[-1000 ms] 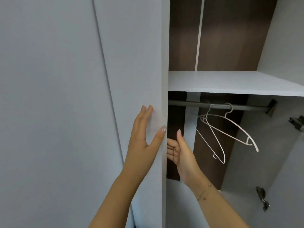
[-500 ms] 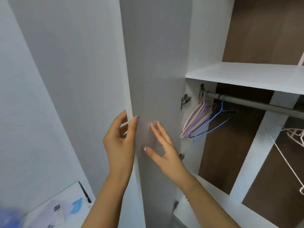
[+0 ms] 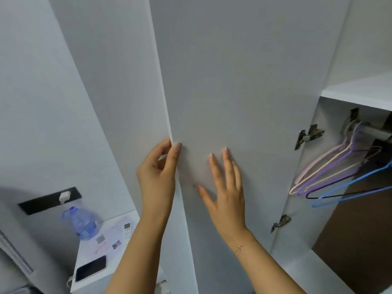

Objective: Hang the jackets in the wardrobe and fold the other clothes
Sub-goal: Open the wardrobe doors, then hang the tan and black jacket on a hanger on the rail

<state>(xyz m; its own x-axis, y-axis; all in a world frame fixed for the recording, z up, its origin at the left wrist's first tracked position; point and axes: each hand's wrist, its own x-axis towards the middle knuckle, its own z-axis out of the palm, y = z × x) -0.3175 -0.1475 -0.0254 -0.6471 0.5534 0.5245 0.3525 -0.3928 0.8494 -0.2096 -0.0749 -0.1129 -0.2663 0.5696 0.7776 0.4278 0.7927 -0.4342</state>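
Left hand grips the wardrobe door by its edge; right hand presses flat, fingers spread, on its inner face.

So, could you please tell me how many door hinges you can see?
2, both metal, on the wardrobe's side panel: upper hinge beside the hanging rail, lower hinge beneath it. More may sit out of frame.

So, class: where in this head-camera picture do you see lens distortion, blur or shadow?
Head view: wide-angle bending bows the wardrobe door edges outward; the water bottle and hangers look soft, slightly smeared; lighting is even and dim, with faint shadow beside the right hand pressed flat; no glare anywhere.
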